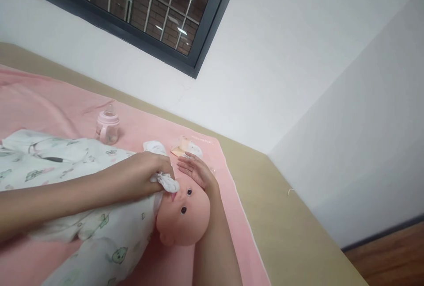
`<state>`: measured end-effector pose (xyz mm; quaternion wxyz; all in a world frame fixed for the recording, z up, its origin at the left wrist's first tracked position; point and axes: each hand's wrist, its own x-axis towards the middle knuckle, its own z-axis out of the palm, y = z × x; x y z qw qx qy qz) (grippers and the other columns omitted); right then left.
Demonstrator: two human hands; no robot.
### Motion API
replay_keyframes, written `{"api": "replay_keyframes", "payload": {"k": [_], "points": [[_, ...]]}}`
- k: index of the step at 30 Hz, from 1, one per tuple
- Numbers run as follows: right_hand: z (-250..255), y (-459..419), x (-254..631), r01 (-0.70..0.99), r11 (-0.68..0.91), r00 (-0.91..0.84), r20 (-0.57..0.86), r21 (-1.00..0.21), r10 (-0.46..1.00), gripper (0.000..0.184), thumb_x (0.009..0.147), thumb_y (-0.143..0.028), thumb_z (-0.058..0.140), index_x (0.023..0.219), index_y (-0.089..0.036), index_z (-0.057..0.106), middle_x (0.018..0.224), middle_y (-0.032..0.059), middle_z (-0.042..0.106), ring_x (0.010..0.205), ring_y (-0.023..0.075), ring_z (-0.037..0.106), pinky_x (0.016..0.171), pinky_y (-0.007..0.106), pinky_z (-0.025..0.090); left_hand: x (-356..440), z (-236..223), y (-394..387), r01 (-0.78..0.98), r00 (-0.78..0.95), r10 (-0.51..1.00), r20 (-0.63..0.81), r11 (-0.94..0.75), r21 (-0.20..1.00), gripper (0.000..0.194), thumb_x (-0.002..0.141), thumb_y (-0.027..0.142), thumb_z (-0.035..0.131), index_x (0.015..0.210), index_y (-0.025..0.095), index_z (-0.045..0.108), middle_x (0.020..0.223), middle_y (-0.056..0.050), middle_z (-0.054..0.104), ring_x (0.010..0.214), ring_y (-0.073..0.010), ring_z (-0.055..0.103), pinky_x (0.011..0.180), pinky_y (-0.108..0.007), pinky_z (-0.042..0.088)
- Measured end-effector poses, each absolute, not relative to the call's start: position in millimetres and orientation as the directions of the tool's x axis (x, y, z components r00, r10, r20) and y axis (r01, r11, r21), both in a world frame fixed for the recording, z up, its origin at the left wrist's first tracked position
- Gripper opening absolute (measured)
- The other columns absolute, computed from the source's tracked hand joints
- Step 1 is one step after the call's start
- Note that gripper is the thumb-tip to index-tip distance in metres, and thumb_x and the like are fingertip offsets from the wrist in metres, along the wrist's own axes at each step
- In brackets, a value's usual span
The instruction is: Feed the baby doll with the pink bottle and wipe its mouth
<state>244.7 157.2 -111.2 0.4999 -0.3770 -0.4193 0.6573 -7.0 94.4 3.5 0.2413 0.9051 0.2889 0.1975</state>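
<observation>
A baby doll [188,222] lies on its back in a white outfit [126,228] printed with green figures. My left hand [150,173] reaches in from the left across its chest. Bunched white cloth or gauze [168,183] is pinched in those fingers and rests at the doll's mouth. Along the far side of the doll's head lies my right hand [197,172], its fingers stretched out and no object in them. My right forearm runs beside the top of the head. Just beyond the right fingertips is a small white and peach packet [185,146].
Behind the doll a baby bottle [108,127] with a pink collar and handle stands upright. A pink sheet [228,197] covers much of the wooden surface [265,193]. White walls and a barred window [145,7] border the far side.
</observation>
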Motion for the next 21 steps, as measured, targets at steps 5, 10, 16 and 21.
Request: {"api": "replay_keyframes", "payload": {"k": [5,10,16,21], "points": [[-112,158,246,-0.343,-0.152,-0.221,-0.077,-0.927,0.972,0.048,0.076,-0.031,0.071,0.118,-0.017,0.053,0.117,0.0125,0.065,0.104,0.0239,0.065,0.106,0.046,0.041,-4,5,97,0.409,0.766,0.593,0.248,-0.747,0.523,0.024,0.070,0.013,0.050,0.074,0.023,0.071,0.083,0.002,0.069,0.083,-0.0154,0.061,0.068,-0.018,0.039],[-111,157,246,-0.347,-0.146,-0.216,-0.073,-0.926,0.974,0.047,0.076,-0.030,0.071,0.118,-0.017,0.054,0.116,0.0122,0.065,0.102,0.0221,0.066,0.104,0.044,0.043,0,4,100,0.426,0.764,0.593,0.254,-0.759,0.492,0.023,0.069,0.013,0.049,0.073,0.022,0.071,0.083,0.001,0.069,0.082,-0.0161,0.061,0.066,-0.019,0.038],[-112,158,246,-0.351,-0.154,-0.224,-0.077,-0.924,0.972,0.045,0.077,-0.028,0.069,0.119,-0.016,0.054,0.115,0.0118,0.066,0.102,0.0219,0.066,0.104,0.042,0.044,1,4,98,0.405,0.764,0.592,0.256,-0.749,0.525,0.021,0.068,0.016,0.052,0.074,0.022,0.071,0.085,0.002,0.069,0.083,-0.0161,0.062,0.067,-0.020,0.040],[-111,157,246,-0.344,-0.150,-0.222,-0.075,-0.927,0.972,0.043,0.079,-0.026,0.067,0.119,-0.016,0.054,0.115,0.0115,0.066,0.101,0.0213,0.066,0.103,0.042,0.045,1,8,87,0.388,0.778,0.580,0.244,-0.747,0.540,0.023,0.069,0.013,0.051,0.076,0.023,0.071,0.085,0.003,0.069,0.083,-0.0151,0.063,0.067,-0.019,0.040]]}}
